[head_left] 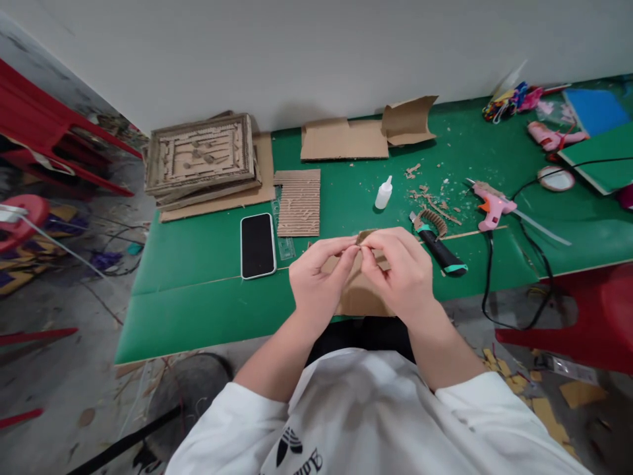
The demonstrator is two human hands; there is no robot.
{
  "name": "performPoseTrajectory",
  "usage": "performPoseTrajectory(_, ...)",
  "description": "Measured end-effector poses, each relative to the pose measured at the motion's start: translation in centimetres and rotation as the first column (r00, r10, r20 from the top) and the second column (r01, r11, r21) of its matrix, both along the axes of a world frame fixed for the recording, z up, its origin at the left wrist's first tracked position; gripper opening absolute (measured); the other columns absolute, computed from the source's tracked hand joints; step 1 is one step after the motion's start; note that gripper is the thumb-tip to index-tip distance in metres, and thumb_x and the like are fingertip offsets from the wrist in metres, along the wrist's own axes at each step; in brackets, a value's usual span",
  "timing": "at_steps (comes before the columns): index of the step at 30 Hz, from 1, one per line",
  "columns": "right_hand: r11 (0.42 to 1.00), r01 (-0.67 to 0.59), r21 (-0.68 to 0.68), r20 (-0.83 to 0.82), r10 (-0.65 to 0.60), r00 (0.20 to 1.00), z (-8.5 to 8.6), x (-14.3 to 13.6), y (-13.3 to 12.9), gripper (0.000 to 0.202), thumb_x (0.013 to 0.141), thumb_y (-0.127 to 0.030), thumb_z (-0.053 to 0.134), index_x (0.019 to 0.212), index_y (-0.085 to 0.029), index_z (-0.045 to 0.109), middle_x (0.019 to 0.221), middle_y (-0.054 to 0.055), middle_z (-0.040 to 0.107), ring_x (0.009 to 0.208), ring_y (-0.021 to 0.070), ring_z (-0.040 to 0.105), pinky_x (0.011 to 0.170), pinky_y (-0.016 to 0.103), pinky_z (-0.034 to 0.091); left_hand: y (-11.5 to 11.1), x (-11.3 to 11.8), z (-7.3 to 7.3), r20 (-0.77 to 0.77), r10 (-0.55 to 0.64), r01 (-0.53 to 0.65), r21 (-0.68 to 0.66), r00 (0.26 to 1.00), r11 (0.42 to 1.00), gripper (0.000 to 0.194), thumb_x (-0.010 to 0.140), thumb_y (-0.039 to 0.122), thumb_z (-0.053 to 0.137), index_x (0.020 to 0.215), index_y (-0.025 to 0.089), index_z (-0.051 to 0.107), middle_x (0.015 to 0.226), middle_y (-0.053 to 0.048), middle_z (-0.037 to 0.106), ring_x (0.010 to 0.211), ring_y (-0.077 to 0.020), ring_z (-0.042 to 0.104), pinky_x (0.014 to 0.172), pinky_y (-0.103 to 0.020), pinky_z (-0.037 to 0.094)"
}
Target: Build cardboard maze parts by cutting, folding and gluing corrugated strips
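My left hand [321, 274] and my right hand [401, 272] meet in front of me, thumbs and fingertips pinching a small piece of brown cardboard [364, 235]. Most of that piece is hidden by my fingers. Below them a flat brown cardboard sheet [363, 293] lies at the table's front edge. To the right of my right hand are a black and green utility knife [440, 249] and a curled strip of corrugated cardboard [436, 221]. A white squeeze bottle [383, 193] stands upright just beyond my hands.
The green table [188, 310] holds a phone [258, 245], a corrugated cardboard piece [299, 203] over a clear ruler [285, 247], and stacked cardboard frames [202, 155] at left. Cardboard offcuts [343, 140] lie by the wall. A pink glue gun [492, 206] with a black cord rests at right.
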State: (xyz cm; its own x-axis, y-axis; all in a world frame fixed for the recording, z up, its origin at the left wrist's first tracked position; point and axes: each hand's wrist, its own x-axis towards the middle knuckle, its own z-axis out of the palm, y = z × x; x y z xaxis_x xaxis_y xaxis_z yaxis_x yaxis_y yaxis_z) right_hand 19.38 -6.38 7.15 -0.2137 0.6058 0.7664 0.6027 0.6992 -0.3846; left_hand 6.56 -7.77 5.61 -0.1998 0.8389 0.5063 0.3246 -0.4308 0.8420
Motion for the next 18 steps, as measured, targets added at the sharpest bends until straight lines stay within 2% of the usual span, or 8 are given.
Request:
performPoseTrajectory(3,1.0,0.02,-0.003,0.009,-0.02,1.0,-0.3,-0.1,0.2,0.01,0.084,-0.012,0.051,0.083,-0.021,0.054,0.076,0.004,0.065,0.075,0.0155,0.06,0.07,0.028,0.051,0.0,-0.1,0.4,-0.149,0.071,-0.058,0.09,0.986,0.994,0.006,0.082,0.02,0.065,0.082,0.02,0.071,0.085,-0.002,0.075,0.077,-0.0139,0.07,0.075,-0.028,0.056)
performPoseTrajectory(6,0.997,0.046,-0.069,-0.037,-0.048,0.998,-0.4,-0.4,0.2,0.011,0.085,-0.013,0.049,0.079,-0.022,0.053,0.074,0.002,0.063,0.074,0.0144,0.06,0.069,0.028,0.05,0.0,0.1,0.4,-0.191,0.113,-0.088,0.133,0.975,0.987,0.006,0.082,0.018,0.065,0.082,0.019,0.07,0.082,-0.001,0.075,0.075,-0.0132,0.07,0.073,-0.026,0.056)
performPoseTrajectory(14,0.965,0.053,-0.256,-0.161,-0.097,0.982,-0.9,-0.5,0.2,0.011,0.08,-0.014,0.048,0.074,-0.022,0.051,0.07,-0.001,0.06,0.067,0.012,0.057,0.065,0.026,0.047,0.3,0.3,-0.4,-0.128,0.166,-0.158,0.075,0.978,0.985,0.008,0.082,0.021,0.064,0.077,0.018,0.069,0.076,-0.001,0.073,0.07,-0.012,0.068,0.07,-0.024,0.055)
performPoseTrajectory(18,0.941,0.035,-0.336,-0.261,-0.129,0.957,-1.2,-0.3,0.3,0.009,0.081,-0.015,0.048,0.077,-0.022,0.052,0.072,-0.002,0.059,0.066,0.0116,0.057,0.065,0.026,0.048,0.3,0.0,-0.5,-0.029,0.2,-0.2,-0.008,0.979,0.98,0.011,0.082,0.026,0.063,0.075,0.019,0.069,0.073,0.001,0.071,0.068,-0.011,0.066,0.069,-0.023,0.054)
